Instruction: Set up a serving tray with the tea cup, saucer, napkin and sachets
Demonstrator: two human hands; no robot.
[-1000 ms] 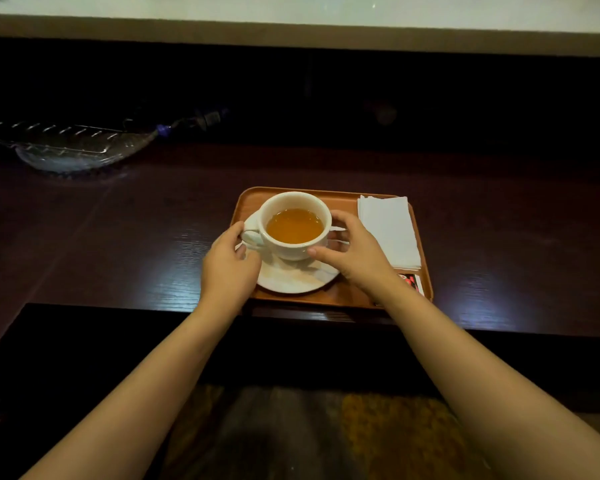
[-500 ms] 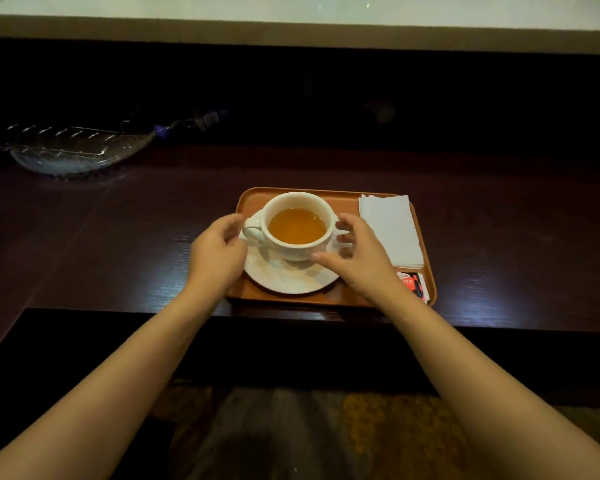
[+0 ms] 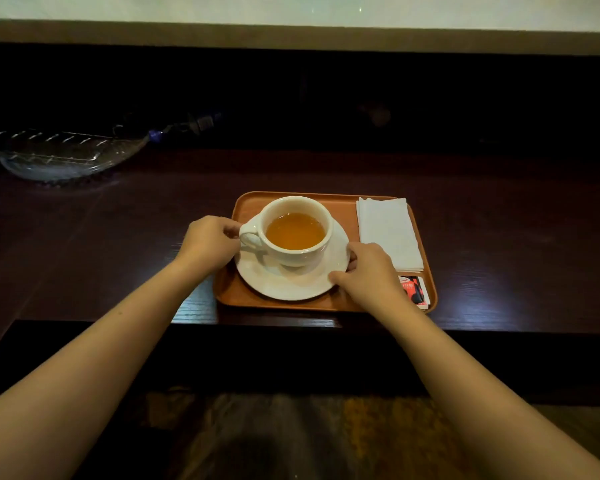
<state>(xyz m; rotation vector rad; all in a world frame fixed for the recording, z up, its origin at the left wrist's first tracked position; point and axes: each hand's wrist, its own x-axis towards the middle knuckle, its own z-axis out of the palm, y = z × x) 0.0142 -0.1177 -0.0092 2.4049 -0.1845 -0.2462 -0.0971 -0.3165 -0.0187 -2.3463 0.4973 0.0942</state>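
Observation:
An orange wooden tray (image 3: 344,210) lies near the front edge of the dark table. On its left half a white cup (image 3: 293,257) of amber tea stands on a white saucer (image 3: 284,286), handle pointing left. A folded white napkin (image 3: 387,233) lies along the tray's right side, and red-and-white sachets (image 3: 415,291) sit in the near right corner, partly behind my wrist. My left hand (image 3: 208,244) curls around the saucer's left rim beside the cup handle. My right hand (image 3: 368,276) pinches the saucer's right rim, thumb at the front.
A clear glass dish (image 3: 63,158) sits at the far left of the dark wooden table (image 3: 506,258). A dark raised ledge runs along the back. The table's front edge lies just below the tray, with patterned floor beneath.
Both hands have drawn away from the cup's sides and settled lower on the saucer's rim. The cup, saucer and tray stay in about the same place.

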